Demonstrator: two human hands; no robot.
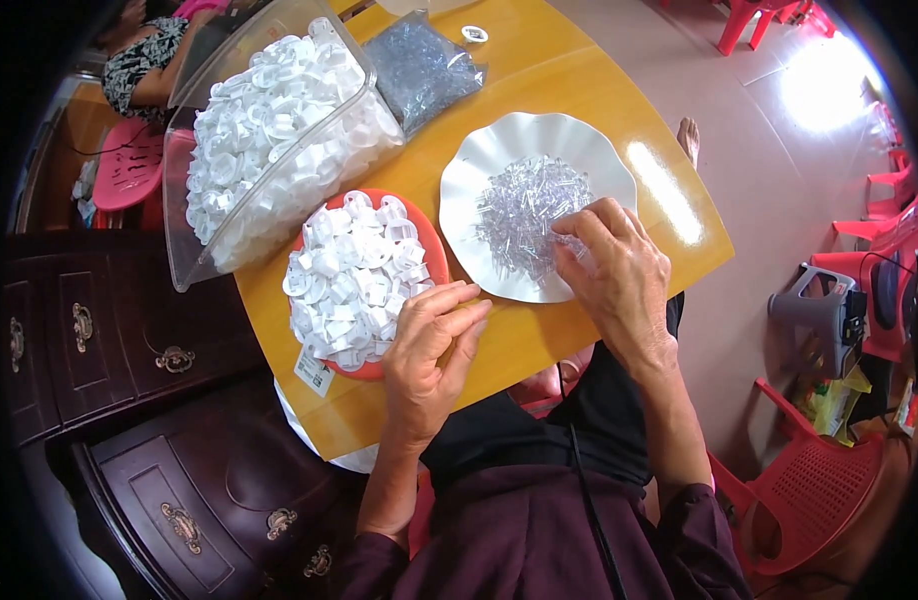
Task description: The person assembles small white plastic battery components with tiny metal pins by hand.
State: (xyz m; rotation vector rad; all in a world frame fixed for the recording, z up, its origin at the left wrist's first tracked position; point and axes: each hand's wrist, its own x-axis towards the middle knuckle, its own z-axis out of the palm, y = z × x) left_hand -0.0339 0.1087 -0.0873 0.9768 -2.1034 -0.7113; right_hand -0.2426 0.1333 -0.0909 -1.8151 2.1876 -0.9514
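Observation:
A white plate with a wavy rim [469,150] holds a heap of thin, clear plastic pins [529,205]. My right hand [619,270] reaches over its right side, thumb and fingertips closing among the pins; how many are between them cannot be made out. Left of the plate, an orange-red dish [431,235] is piled with small white plastic pieces [349,280], each with a rounded flange. By the dish's right edge is my left hand [429,355], its fingers and thumb brought together toward the plate. Whatever may be between those fingertips is too small to see.
A big clear bin [204,265] full of similar white pieces stands behind the dish. Near it lie a bag of clear pins [419,70] and a single white piece [474,34] on the yellow table [669,120]. Dark drawers [129,340] flank the left; red chairs [819,480] stand right.

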